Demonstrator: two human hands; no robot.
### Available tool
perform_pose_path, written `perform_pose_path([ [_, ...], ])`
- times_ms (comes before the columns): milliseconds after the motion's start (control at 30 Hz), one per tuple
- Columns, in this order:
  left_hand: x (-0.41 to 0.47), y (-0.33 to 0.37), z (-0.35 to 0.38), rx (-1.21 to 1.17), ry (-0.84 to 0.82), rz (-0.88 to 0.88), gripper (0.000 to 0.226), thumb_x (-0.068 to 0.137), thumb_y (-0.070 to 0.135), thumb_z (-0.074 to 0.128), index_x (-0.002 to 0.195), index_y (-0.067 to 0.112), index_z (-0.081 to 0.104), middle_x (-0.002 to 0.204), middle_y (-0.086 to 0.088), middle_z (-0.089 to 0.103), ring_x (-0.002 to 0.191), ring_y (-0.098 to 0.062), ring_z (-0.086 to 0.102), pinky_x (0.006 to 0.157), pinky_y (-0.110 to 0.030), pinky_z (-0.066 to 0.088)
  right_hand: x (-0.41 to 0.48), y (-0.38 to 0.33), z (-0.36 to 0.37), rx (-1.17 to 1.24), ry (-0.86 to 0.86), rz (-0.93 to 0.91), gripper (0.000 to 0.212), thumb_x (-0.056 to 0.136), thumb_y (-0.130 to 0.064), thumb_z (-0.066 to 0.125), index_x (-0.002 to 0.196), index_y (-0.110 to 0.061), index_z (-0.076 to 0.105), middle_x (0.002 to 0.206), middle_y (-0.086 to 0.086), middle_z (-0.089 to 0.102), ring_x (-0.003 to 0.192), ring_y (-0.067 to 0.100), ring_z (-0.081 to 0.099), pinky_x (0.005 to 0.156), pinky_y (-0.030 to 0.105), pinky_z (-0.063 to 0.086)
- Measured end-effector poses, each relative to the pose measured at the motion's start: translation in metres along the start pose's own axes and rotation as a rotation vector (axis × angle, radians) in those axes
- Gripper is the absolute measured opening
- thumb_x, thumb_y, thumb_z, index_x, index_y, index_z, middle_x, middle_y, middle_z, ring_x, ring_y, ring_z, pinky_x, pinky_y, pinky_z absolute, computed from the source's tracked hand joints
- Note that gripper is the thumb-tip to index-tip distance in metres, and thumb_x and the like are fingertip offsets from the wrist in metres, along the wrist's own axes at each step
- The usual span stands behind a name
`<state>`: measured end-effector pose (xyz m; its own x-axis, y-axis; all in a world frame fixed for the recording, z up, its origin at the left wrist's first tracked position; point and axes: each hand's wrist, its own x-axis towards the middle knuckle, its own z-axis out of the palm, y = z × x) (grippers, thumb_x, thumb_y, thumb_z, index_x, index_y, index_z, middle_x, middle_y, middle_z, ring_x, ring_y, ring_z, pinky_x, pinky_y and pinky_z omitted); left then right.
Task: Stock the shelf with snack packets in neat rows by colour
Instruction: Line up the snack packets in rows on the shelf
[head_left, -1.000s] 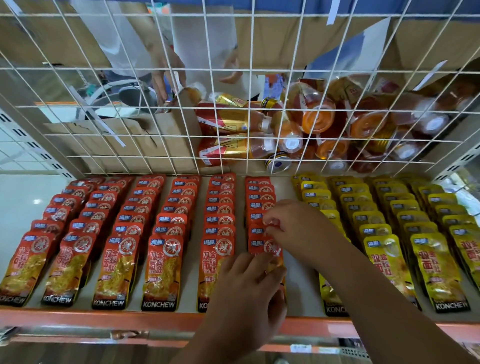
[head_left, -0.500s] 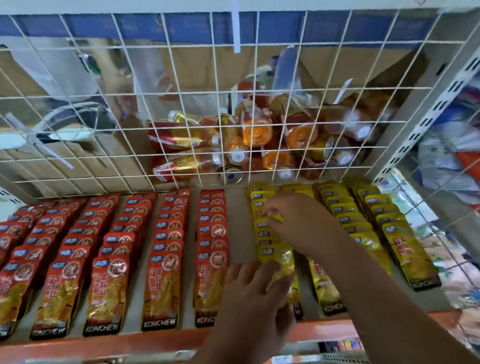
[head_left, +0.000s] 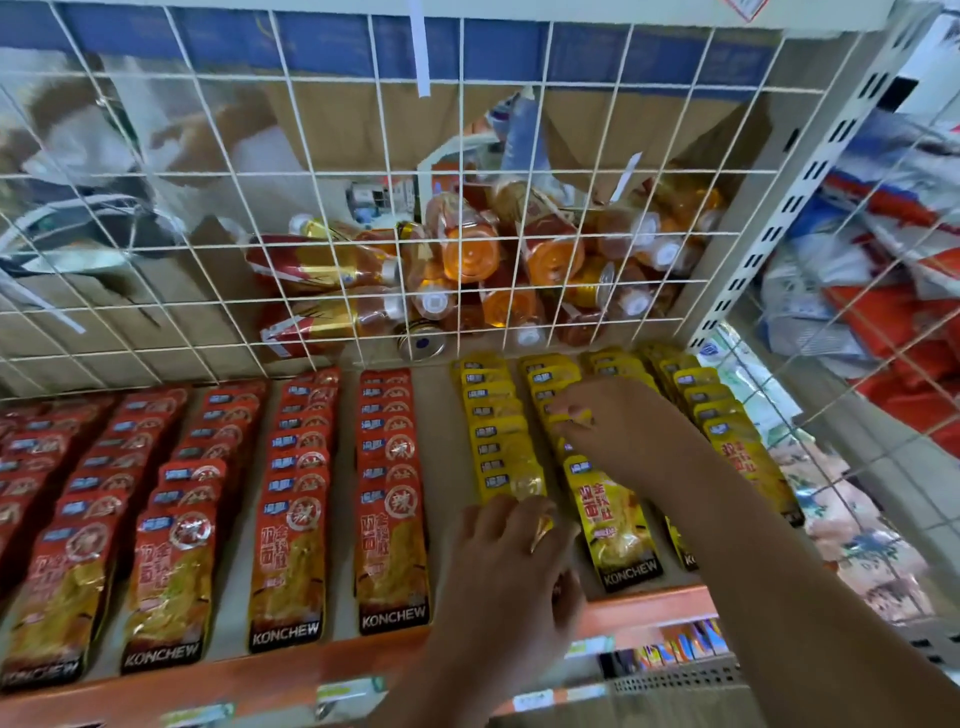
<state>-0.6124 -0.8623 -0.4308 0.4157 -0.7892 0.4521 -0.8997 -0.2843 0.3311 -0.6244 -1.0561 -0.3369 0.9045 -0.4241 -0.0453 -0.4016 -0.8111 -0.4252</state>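
Shelf lip (head_left: 291, 670): orange front edge, nearest the camera, with small price labels (head_left: 343, 693) clipped beneath it.
Left hand (head_left: 511, 571): reaches over the lip, palm down, fingers spread and only lightly bent. They lie on top of a packet without curling round it.
Front packet (head_left: 540, 527): yellow, foremost in the yellow row nearest the red ones. It is mostly hidden under the left hand, with a strip showing between the fingers.
Right hand (head_left: 623, 431): further back, with the forearm crossing the yellow rows from the lower right. Fingertips and thumb are drawn together in a pinch.
Pinched packet (head_left: 576, 418): yellow, held by its top edge, midway along the second yellow row.
Yellow rows (head_left: 498, 447): right part of the shelf, packets overlapping front to back. One front packet lies in full view and reads KONCHEW.
Red rows (head_left: 392, 519): left and middle of the shelf, same overlapping layout and same brand. They are kept apart from the yellow, with bare board (head_left: 337, 519) between rows.
Wire grid (head_left: 332, 176): white mesh standing at the back of the shelf.
Bottles (head_left: 470, 249): orange drinks heaped loosely behind the grid, lying at all angles.
Cardboard (head_left: 332, 124): brown boxes behind and beside the bottles.
Slotted upright (head_left: 789, 208): white post at the right rear corner.
Bags (head_left: 893, 270): red and white packs beyond it, blurred.
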Motion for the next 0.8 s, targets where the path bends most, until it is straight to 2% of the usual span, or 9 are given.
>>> perform_pose_path([
  [167, -0.005, 0.001, 0.002, -0.004, -0.025, -0.069, 0.038, 0.077, 0.034, 0.069, 0.115, 0.026, 0.067, 0.121, 0.002, 0.061, 0.108, -0.025, 0.057, 0.086, -0.045, 0.047, 0.008, -0.008, 0.000, -0.005, -0.010, 0.009, 0.015, 0.090, -0.024, 0.064, 0.101, -0.021, 0.074, 0.104, -0.001, 0.068, 0.093, 0.020, 0.065, 0.083, 0.039, 0.054],
  [367, -0.004, 0.002, 0.001, 0.031, -0.019, -0.067, 0.036, 0.079, 0.034, 0.067, 0.114, 0.024, 0.069, 0.126, -0.001, 0.059, 0.109, -0.025, 0.057, 0.087, -0.045, 0.046, 0.042, -0.011, 0.003, -0.092, -0.049, -0.090, 0.012, 0.091, -0.023, 0.063, 0.098, -0.019, 0.072, 0.102, -0.001, 0.067, 0.091, 0.020, 0.063, 0.077, 0.033, 0.050],
  [500, -0.003, 0.005, 0.004, 0.053, -0.008, -0.172, 0.045, 0.077, 0.036, 0.070, 0.120, 0.022, 0.068, 0.138, -0.004, 0.054, 0.119, -0.027, 0.054, 0.094, -0.045, 0.045, 0.071, -0.010, 0.010, -0.104, -0.098, -0.139, 0.010, 0.090, -0.027, 0.061, 0.095, -0.026, 0.070, 0.096, -0.005, 0.064, 0.089, 0.019, 0.062, 0.076, 0.034, 0.052],
  [667, -0.002, 0.007, 0.005, 0.065, -0.003, -0.208, 0.048, 0.079, 0.038, 0.071, 0.124, 0.020, 0.068, 0.138, -0.002, 0.056, 0.123, -0.024, 0.052, 0.098, -0.043, 0.042, 0.098, -0.017, 0.017, -0.184, -0.139, -0.247, 0.016, 0.090, -0.015, 0.056, 0.081, -0.018, 0.069, 0.080, 0.003, 0.062, 0.077, 0.022, 0.063, 0.061, 0.029, 0.046],
  [733, -0.002, 0.007, 0.005, 0.074, -0.008, -0.225, 0.050, 0.078, 0.039, 0.071, 0.124, 0.021, 0.068, 0.136, -0.002, 0.057, 0.123, -0.024, 0.052, 0.096, -0.045, 0.044, 0.106, -0.018, 0.020, -0.210, -0.144, -0.269, 0.017, 0.090, -0.011, 0.055, 0.085, -0.020, 0.069, 0.082, 0.004, 0.063, 0.080, 0.024, 0.064, 0.060, 0.028, 0.042],
  [800, -0.001, 0.008, 0.005, 0.087, -0.025, -0.249, 0.050, 0.079, 0.042, 0.070, 0.125, 0.023, 0.068, 0.136, 0.000, 0.057, 0.123, -0.023, 0.051, 0.096, -0.047, 0.045, 0.111, -0.019, 0.020, -0.231, -0.156, -0.274, 0.030, 0.091, -0.005, 0.055, 0.109, -0.023, 0.071, 0.098, 0.006, 0.067, 0.089, 0.024, 0.065, 0.065, 0.030, 0.045],
])
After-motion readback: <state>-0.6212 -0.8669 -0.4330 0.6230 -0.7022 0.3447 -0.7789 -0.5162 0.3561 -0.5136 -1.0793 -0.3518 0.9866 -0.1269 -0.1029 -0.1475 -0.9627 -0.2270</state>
